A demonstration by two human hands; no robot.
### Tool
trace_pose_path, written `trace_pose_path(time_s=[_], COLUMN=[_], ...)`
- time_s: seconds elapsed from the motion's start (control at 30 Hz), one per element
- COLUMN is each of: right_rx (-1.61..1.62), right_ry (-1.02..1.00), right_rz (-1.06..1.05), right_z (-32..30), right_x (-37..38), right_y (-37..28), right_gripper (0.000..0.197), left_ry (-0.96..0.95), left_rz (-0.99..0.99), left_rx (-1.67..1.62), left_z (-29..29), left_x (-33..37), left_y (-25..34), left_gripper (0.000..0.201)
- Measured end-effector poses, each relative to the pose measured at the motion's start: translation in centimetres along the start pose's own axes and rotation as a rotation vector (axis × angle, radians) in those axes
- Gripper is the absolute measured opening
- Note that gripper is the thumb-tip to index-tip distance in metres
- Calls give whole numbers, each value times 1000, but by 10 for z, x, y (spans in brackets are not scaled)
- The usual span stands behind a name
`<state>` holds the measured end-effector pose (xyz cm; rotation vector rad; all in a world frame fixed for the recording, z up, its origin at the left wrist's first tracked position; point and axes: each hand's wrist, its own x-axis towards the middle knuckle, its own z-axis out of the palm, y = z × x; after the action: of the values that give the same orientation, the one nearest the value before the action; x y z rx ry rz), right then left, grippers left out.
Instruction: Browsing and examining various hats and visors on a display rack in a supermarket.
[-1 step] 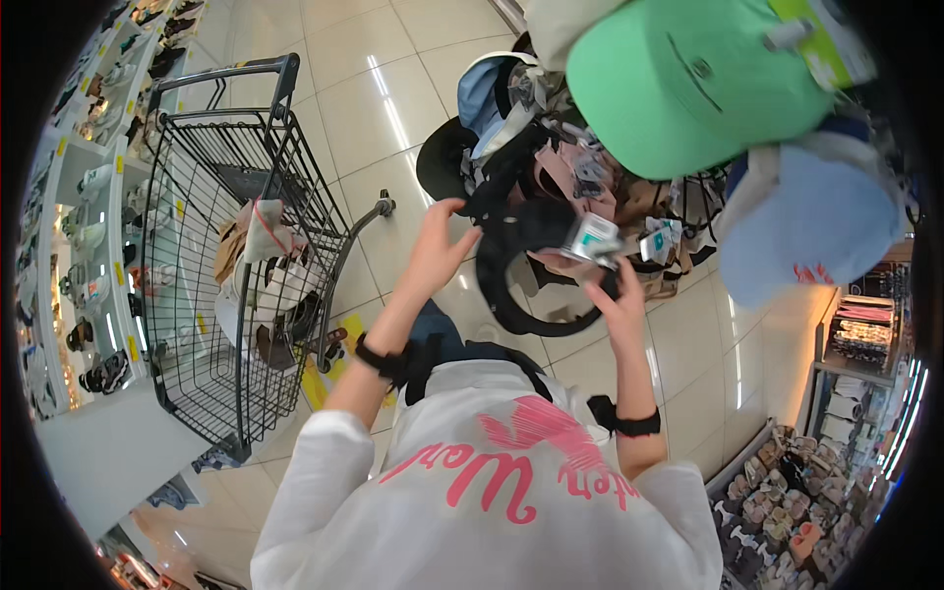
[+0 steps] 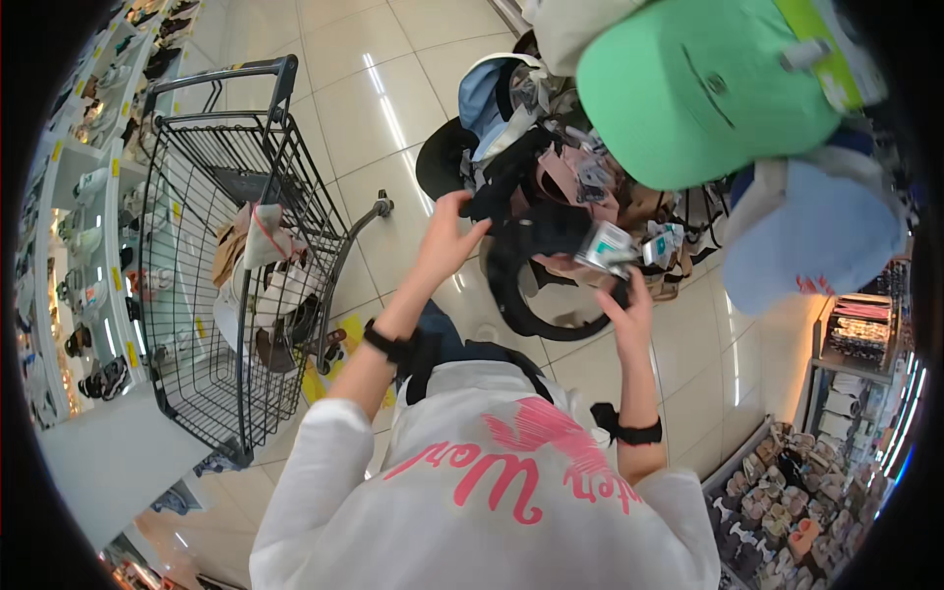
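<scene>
Moved since the earlier frame: the black visor (image 2: 509, 295), slightly rightward, together with the right hand (image 2: 629, 313) and the left hand (image 2: 454, 241); the green cap (image 2: 688, 103) also sits a little lower and farther right in view, perhaps from a turn of the head; the shopping cart (image 2: 288, 74) is almost unchanged. Visor: one, ring-shaped, floor (image 2: 359, 103) visible through its middle; located before the person, at the near edge of a heap of hats (image 2: 577, 175). Right grip: thumb and fingers pinching the band's right end, just below a white tag (image 2: 607, 246), blurred. Left grip: thumb and fingers spread, beside dark cloth at the visor's upper left; contact cannot be told. Adjoining: a black cap (image 2: 442, 162), a blue-and-white hat (image 2: 479, 106); farther right, a light blue cap (image 2: 811, 231). Cart at left: several hats inside, among them a pale one with a red edge (image 2: 265, 236). Risks, as judged: the visor may swing or slip to the floor, held apparently at one end only; the tag may snag on neighbouring hats, being loose and close to them; a sharp pull may drag others off the heap, the dark pieces lying too close together to separate by eye.
</scene>
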<state>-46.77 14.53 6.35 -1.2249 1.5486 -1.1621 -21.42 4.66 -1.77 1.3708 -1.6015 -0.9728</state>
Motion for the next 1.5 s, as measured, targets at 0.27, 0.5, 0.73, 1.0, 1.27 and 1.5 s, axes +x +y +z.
trace_pose_path(time_s=[0.27,0.5,0.73,1.0,1.27,1.5], right_rx=[-23,4,-27,-39,-108,-76], right_ry=[408,594,618,542,280,105], right_rz=[227,212,178,202,142,53], right_z=[-1,26,53,90,108,126], right_x=[-42,-43,-38,-33,-9,17], right_y=[-19,-38,-38,-42,-61,-60], right_gripper=[35,31,31,33,38,43], left_ry=[-311,-211,-47,-174,-332,-203], left_rz=[-221,-156,-400,-486,-321,-416], left_rx=[176,-120,-646,-654,-659,-819], left_z=[56,-6,-101,-154,-176,-215], left_x=[112,146,127,84,61,43], left_y=[-78,-109,-105,-86,-59,-52], left_gripper=[58,37,29,29,31,43])
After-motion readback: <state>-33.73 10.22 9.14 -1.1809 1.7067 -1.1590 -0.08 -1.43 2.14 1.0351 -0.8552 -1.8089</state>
